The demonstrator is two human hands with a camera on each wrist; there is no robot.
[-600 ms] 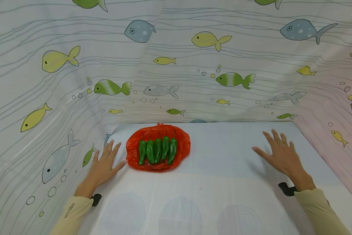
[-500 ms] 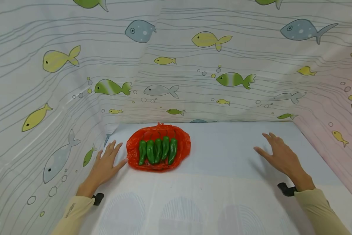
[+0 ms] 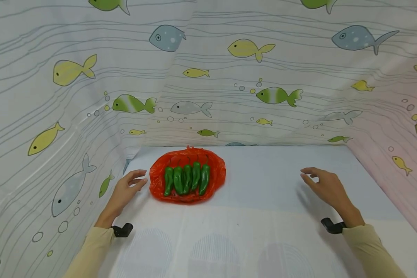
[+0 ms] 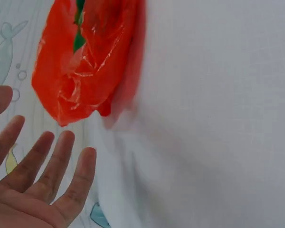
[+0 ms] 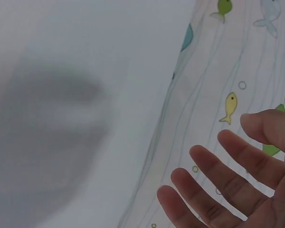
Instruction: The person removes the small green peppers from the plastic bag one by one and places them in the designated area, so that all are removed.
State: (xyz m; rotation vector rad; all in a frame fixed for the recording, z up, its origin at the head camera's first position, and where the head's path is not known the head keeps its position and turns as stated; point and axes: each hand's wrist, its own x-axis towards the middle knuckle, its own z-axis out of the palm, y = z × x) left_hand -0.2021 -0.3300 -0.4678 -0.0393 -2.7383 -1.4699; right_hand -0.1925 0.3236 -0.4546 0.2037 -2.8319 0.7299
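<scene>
Several green peppers [image 3: 187, 179] lie side by side, stems to the back, on a red plastic bag [image 3: 217, 177] at the left of the table. Just left of the bag hovers my left hand [image 3: 124, 191], its fingers loosely bent and holding nothing. The left wrist view shows that hand's spread fingers [image 4: 52, 166] beside the bag's crumpled edge [image 4: 97, 80], with a small gap between. Far to the right of the bag, my right hand [image 3: 328, 189] is held above the table, likewise with nothing in it. Its relaxed fingers [image 5: 232, 190] appear in the right wrist view.
A white table [image 3: 257, 231] with faint round prints lies under both hands. Cloth walls with printed fish [image 3: 278, 94] stand at the back, left and right. Black wrist mounts [image 3: 123, 230] are strapped on both wrists.
Both hands have turned and their fingers have gone from spread to loosely bent. The wrists have shifted slightly inward. The peppers and the red bag have stayed in place.
</scene>
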